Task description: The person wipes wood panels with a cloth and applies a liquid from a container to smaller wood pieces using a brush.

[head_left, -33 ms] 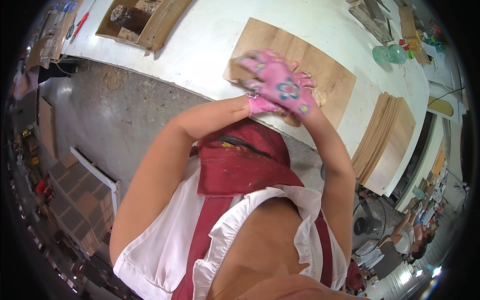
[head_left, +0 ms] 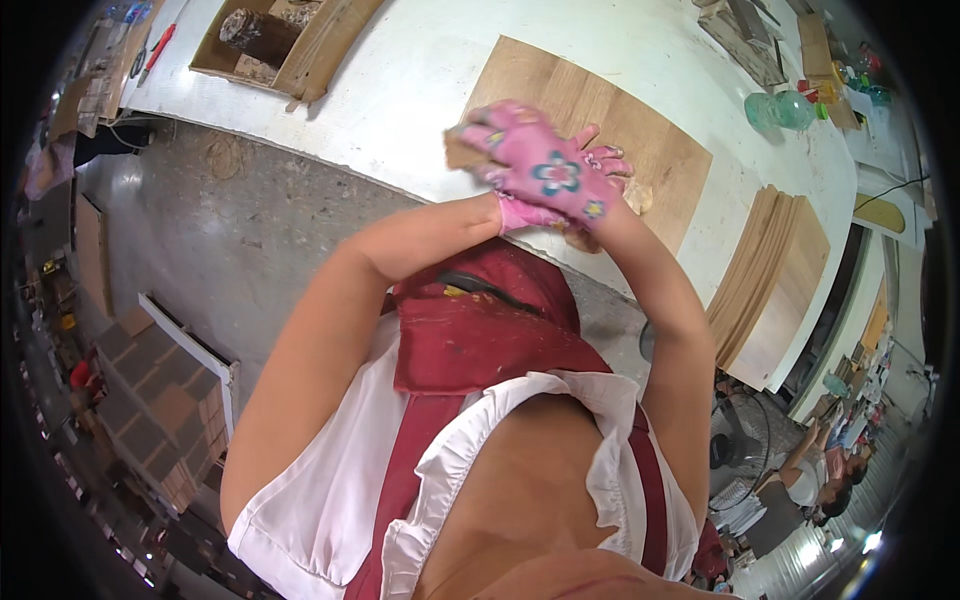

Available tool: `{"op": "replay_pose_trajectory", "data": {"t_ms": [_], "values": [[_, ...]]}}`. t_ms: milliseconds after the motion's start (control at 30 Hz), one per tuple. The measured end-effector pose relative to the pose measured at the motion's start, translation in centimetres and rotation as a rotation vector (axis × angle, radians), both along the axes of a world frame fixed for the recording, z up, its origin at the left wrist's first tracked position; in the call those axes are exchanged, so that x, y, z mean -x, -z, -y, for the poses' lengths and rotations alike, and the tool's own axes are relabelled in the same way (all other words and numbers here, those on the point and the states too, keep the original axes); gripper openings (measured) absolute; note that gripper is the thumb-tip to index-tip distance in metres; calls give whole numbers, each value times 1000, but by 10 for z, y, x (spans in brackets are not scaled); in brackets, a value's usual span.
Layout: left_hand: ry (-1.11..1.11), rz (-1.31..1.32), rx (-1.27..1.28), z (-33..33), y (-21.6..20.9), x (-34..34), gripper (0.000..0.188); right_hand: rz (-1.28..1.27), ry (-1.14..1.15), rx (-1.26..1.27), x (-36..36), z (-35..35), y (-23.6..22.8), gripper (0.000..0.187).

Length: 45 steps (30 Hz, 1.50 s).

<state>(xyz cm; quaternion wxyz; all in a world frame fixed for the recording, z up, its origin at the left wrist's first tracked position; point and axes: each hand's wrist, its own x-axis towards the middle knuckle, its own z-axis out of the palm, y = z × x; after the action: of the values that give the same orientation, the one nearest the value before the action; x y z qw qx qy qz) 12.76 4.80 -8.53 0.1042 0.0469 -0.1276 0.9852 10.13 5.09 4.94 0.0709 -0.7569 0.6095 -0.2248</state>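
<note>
My right hand [head_left: 552, 165], in a pink flowered glove, crosses over my left wrist. Its fingers curl over a tan pad [head_left: 464, 150] at the left edge of a wood-grain board [head_left: 640, 130]; whether the pad is sandpaper or cloth I cannot tell. My left hand [head_left: 605, 160], gloved alike, lies on the board with fingers stretched out, its palm and back mostly hidden under the right. A crumpled tan piece [head_left: 638, 196] shows beside the left fingers, partly covered. The board lies flat on the white table [head_left: 410, 110], close to its near edge.
To the right stands a stack of similar boards [head_left: 770, 280]. An open cardboard box [head_left: 325, 50] with a dark roll is at the far left. A green plastic bottle [head_left: 780, 110] lies at the far right. Beyond the right end are a fan [head_left: 735, 440] and other people.
My right hand has slid slightly left with the tan pad, which now pokes past the board's left edge. My left hand stays in place.
</note>
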Motion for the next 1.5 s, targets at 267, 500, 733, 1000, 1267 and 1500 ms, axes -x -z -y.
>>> {"op": "replay_pose_trajectory", "data": {"t_ms": [267, 500, 733, 1000, 1267, 1500], "values": [[-307, 51, 529, -5, -7, -13, 47, -25, -270, -298, 3, 33, 5, 43], [-783, -445, 2536, 23, -77, -18, 59, -152, 242, -99, 87, 82, 21, 31], [-794, -403, 2347, 24, -86, -13, 61, -83, 483, -127, 94, 83, 32, 33], [-591, -451, 2584, 17, -82, -8, 48, -178, 608, -104, 157, -63, 40, 29], [-556, -443, 2583, 14, -81, -8, 49, -69, 1296, -408, 217, -241, 42, 34], [-543, -500, 2643, 10, -91, -4, 51, 249, 1184, 46, 187, -194, 48, 36]]}}
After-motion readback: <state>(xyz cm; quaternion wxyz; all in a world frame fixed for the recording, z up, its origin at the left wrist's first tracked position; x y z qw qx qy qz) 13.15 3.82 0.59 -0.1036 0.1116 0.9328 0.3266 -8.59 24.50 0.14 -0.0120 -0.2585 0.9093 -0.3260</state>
